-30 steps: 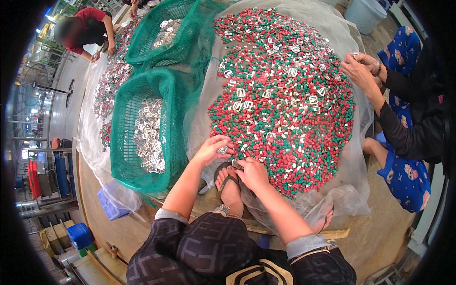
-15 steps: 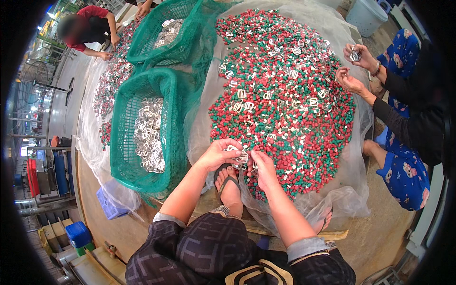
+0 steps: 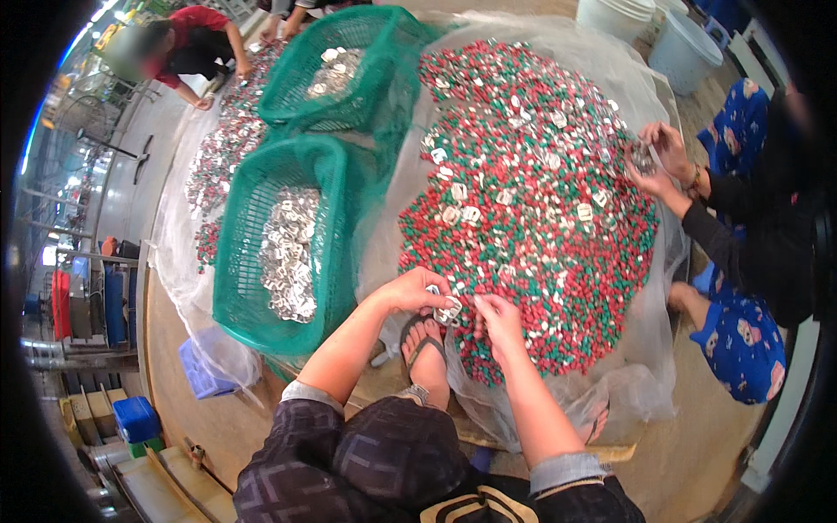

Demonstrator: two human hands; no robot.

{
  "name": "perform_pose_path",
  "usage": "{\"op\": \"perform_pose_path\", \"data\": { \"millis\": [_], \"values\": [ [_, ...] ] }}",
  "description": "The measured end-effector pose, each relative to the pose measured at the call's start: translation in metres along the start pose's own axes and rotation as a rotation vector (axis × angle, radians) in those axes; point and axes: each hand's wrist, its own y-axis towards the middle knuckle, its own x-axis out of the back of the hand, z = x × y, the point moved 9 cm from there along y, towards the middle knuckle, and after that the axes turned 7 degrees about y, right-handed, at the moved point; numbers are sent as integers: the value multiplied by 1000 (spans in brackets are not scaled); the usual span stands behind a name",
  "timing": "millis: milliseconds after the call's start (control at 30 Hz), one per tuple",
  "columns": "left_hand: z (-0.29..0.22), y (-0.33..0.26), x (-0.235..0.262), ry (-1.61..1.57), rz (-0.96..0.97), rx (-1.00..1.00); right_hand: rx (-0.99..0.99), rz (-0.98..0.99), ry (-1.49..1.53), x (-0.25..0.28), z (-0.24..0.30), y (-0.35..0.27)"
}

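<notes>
Your left hand [image 3: 417,292] is closed in a pinch on a small silvery metal piece [image 3: 450,310] at the near edge of the big pile of red, green and silver pieces [image 3: 532,200], and your right hand [image 3: 499,315] sits just beside it with fingers curled down onto the pile, touching the loose bits. Keep the pinch light and lift the silver piece clear of the coloured ones before you move it, so none cling along. To the left of the pile the near green mesh basket [image 3: 253,253] holds only silvery pieces, heaped along its middle; the far green mesh basket [image 3: 349,70], beyond it, holds a smaller heap of the same. The pile itself rests on clear plastic sheeting [image 3: 645,366].
</notes>
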Motion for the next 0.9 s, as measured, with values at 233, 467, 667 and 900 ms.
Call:
{"op": "perform_pose_path", "data": {
  "millis": [233,467,667,900],
  "values": [
    [-77,-63,223,-532,-744,-332,29,-83,-41,32,10,8],
    [-125,-78,227,-403,-790,-473,-3,-73,-21,33,7,11],
    [-18,-6,99,149,-462,-115,-29,-116,-51,44,-2,9],
    [25,13,23,690,-579,82,72,-66,-306,34,-12,10]
  ]
}}
